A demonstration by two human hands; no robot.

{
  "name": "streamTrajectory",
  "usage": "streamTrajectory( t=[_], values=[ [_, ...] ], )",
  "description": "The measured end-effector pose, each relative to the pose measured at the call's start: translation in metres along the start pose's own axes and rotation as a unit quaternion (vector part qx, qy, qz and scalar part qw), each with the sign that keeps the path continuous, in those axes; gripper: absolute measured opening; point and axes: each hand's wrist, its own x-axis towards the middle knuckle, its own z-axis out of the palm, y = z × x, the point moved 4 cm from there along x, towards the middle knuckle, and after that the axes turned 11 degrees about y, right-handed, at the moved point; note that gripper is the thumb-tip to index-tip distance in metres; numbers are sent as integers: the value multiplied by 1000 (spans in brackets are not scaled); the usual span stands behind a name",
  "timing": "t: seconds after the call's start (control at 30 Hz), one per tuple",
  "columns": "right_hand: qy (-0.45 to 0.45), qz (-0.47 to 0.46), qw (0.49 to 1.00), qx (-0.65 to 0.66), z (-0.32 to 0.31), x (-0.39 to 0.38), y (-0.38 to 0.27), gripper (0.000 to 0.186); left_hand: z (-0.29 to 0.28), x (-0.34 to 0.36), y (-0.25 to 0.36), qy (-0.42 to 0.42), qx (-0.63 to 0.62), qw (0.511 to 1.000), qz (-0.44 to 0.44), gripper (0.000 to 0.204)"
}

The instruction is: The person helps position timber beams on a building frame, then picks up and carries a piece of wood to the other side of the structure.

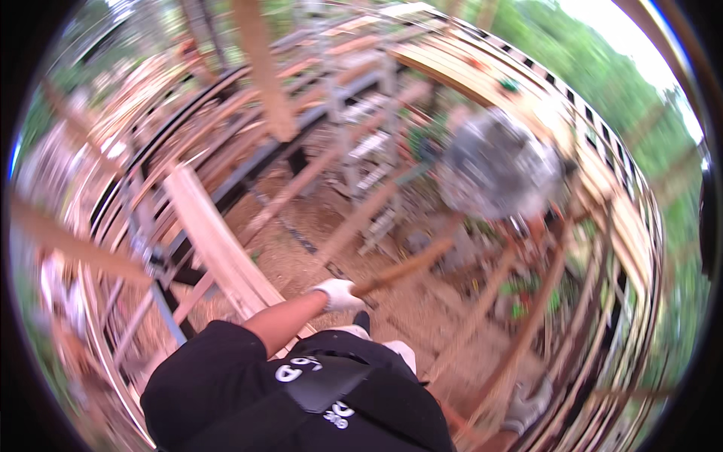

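Note:
My left hand, in a white work glove, is closed around the near end of a light-brown wooden pole. The pole slants up and away to the right, toward a large silvery, rounded object too blurred to identify. At the lower right, my right hand wears a pale glove. Its fingers are curled beside long brown timbers; what they hold is smeared by motion.
Pale planks lie left of me. A metal ladder-like frame stands ahead, beside a hanging post. Long boards run along the far right. Brown dirt ground shows between the beams.

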Motion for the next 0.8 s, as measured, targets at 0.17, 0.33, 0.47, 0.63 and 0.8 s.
streamTrajectory(
  t=[0.17,0.33,0.47,0.63,0.8],
  values=[
    [93,-13,994,-49,118,159,-62,67,5,-14,7,18,76,996,-31,59],
    [32,-98,995,-3,216,226,-211,66,47,-51,-65,50,-11,987,-154,53],
    [3,-149,988,41,258,258,-271,64,86,-103,-98,73,-69,949,-300,51],
    [-3,-186,977,105,286,280,-306,63,140,-132,-73,131,-173,867,-449,55],
    [-7,-189,973,134,293,294,-307,61,163,-128,-12,251,-376,730,-512,61]
  ],
)
